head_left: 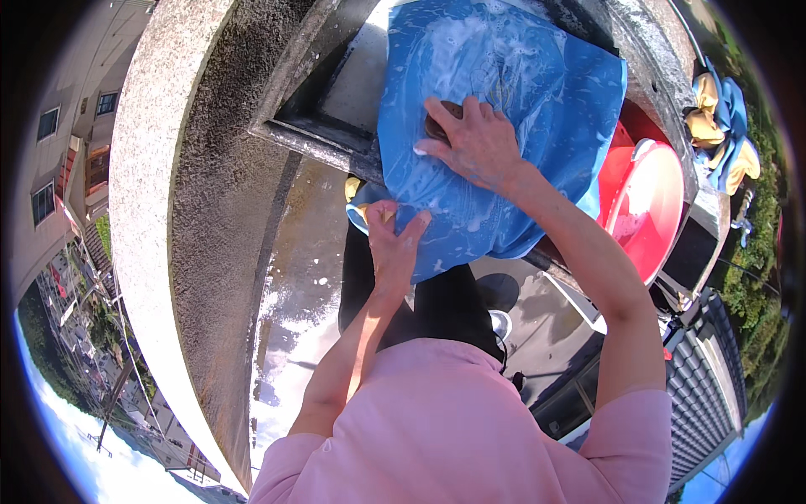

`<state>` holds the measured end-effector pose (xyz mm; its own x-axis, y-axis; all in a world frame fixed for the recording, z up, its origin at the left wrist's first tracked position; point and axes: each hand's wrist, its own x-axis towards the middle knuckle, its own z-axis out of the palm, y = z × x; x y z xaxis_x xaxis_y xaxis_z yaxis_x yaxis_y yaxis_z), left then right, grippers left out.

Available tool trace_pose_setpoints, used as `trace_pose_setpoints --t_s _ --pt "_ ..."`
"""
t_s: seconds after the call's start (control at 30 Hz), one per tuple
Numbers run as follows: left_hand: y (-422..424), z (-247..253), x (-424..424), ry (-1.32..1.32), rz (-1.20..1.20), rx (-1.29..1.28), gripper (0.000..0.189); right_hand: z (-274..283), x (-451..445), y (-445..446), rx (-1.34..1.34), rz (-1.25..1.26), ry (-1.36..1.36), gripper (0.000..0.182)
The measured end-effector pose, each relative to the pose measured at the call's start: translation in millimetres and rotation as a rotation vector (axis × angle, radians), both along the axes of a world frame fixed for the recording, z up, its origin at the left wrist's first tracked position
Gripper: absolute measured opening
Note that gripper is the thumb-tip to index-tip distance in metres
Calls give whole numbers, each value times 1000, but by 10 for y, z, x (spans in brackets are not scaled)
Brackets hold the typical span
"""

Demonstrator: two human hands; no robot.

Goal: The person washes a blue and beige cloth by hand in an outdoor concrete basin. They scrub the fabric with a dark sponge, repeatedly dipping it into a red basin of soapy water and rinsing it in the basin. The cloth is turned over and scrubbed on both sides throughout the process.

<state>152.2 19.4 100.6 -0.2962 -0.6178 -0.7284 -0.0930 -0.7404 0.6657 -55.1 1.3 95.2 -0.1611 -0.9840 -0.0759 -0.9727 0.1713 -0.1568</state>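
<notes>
A wet blue garment or sheet (567, 120), streaked with white suds, is spread over a stone wash sink and hangs over its front edge. My right hand (482, 148) grips a brown scrubbing brush (434, 129) pressed on the soapy cloth; its bristles are hidden. Suds cling to my right thumb. Near the lower left edge of the cloth, my left hand (393, 230) pinches a fold of it between thumb and fingers. A yellow patch of fabric (352, 188) shows beside that hand.
A red plastic basin (667, 189) with sudsy water stands right of the cloth. Farther right, blue and yellow garments (724, 126) drape over an edge. The concrete sink rim (315, 142) juts out at left, near a thick curved parapet (148, 189). The floor (302, 252) is wet.
</notes>
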Motion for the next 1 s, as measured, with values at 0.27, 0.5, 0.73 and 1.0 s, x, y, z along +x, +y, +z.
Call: trace_pose_setpoints --t_s 0.27,0.5,0.73,1.0 --pt "241 -162 -37 97 63 -114 38 -678 -740 -817 -258 -45 129 58" --pt "264 -364 -38 105 36 -196 38 -390 -636 -940 167 -323 -56 64" --pt "364 -390 28 73 -19 -239 39 -216 -176 -194 -155 239 -11 67" --pt "69 126 -20 68 190 70 49 -866 -1486 -1502 51 -429 47 64"
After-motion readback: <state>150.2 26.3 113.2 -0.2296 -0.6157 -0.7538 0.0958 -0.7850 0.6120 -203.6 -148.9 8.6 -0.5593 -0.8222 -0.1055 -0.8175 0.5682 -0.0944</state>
